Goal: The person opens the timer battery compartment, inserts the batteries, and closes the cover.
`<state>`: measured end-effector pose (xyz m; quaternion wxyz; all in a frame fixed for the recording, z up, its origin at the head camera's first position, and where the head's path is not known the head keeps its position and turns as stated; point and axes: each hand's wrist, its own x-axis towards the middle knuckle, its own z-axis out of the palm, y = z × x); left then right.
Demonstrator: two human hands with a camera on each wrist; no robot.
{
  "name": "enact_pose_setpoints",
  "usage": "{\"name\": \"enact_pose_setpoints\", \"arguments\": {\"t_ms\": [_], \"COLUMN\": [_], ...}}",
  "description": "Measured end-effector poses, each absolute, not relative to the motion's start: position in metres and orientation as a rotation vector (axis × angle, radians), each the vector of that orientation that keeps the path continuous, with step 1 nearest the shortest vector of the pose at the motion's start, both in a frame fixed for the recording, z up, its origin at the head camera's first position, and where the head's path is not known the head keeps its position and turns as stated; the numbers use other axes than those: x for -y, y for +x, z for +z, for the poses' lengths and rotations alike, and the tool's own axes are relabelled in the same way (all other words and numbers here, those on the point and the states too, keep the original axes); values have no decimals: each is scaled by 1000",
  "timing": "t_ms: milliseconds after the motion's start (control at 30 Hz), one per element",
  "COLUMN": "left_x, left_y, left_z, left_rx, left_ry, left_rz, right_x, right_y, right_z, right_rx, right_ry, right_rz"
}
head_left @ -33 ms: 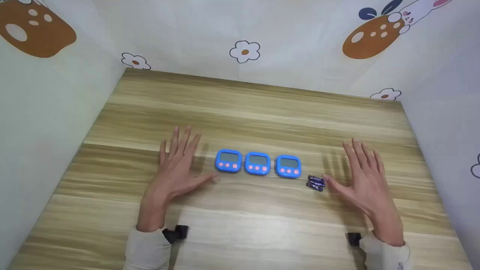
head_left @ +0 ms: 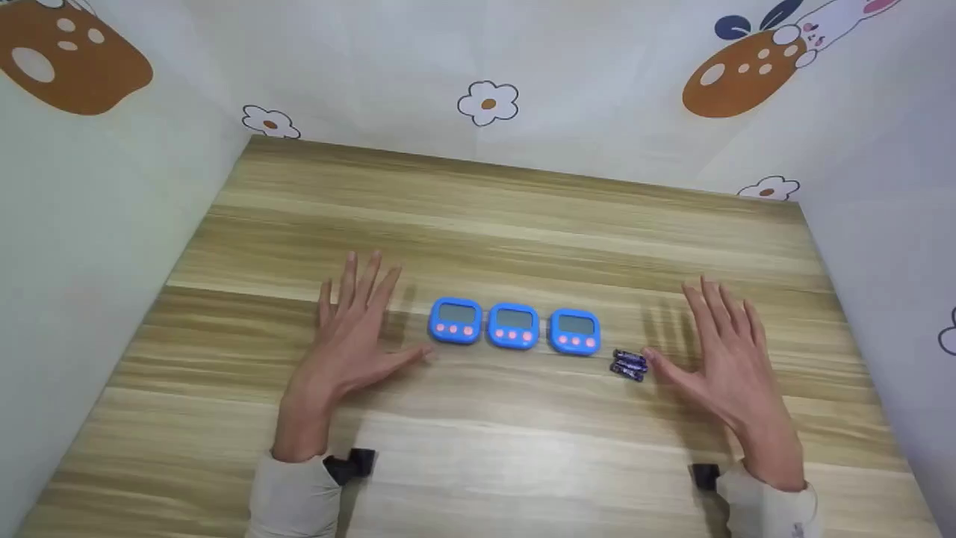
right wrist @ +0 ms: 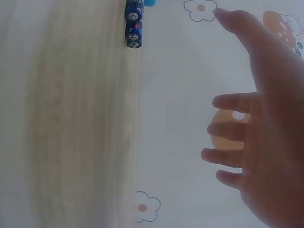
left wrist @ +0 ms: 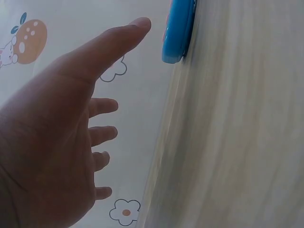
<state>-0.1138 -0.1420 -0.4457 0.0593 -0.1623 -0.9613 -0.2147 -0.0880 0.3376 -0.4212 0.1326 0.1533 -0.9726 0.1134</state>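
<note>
Three blue digital timers lie face up in a row: a left timer (head_left: 455, 320), a middle timer (head_left: 513, 326) and a right timer (head_left: 574, 332). Each has a grey screen above pink-red buttons. Just right of the row, three dark blue batteries (head_left: 629, 365) lie side by side; their ends show in the right wrist view (right wrist: 134, 29). My left hand (head_left: 347, 340) hovers left of the timers, fingers spread and thumb toward the left timer. Spread the same way, my right hand (head_left: 732, 370) is above the table, its thumb tip beside the batteries in the head view. Both hands hold nothing.
The wood-grain table (head_left: 478, 224) carries these things. Pale walls printed with flowers and orange fruit stand along its back, left and right edges. A black mount (head_left: 351, 465) sits at the left sleeve cuff and another black mount (head_left: 705, 476) at the right one.
</note>
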Motion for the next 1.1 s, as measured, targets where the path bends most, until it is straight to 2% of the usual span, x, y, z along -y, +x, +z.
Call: {"name": "enact_pose_setpoints", "arguments": {"t_ms": [233,567,733,900,1000,1100], "left_x": [135,102,97,84,60,27], "left_y": [-113,-116,-122,-118,-108,-96], "left_z": [-444,-448,-449,-438,-428,-422], "left_rx": [2899,2869,2787,2526,2338,2159], "left_ry": [-509,-816,-830,-660,-521,-468], "left_rz": [-621,-714,-856,-1288,-1742,-2191], "right_x": [-339,-338,-330,-288,-247,-211], "right_y": [-90,-89,-88,-75,-63,-57], "right_z": [-418,-414,-412,-408,-399,-391], "right_rx": [2834,2838,2782,2673,2627,2538], "right_ry": [457,470,498,700,808,770], "right_rz": [322,368,453,763,1124,1542]}}
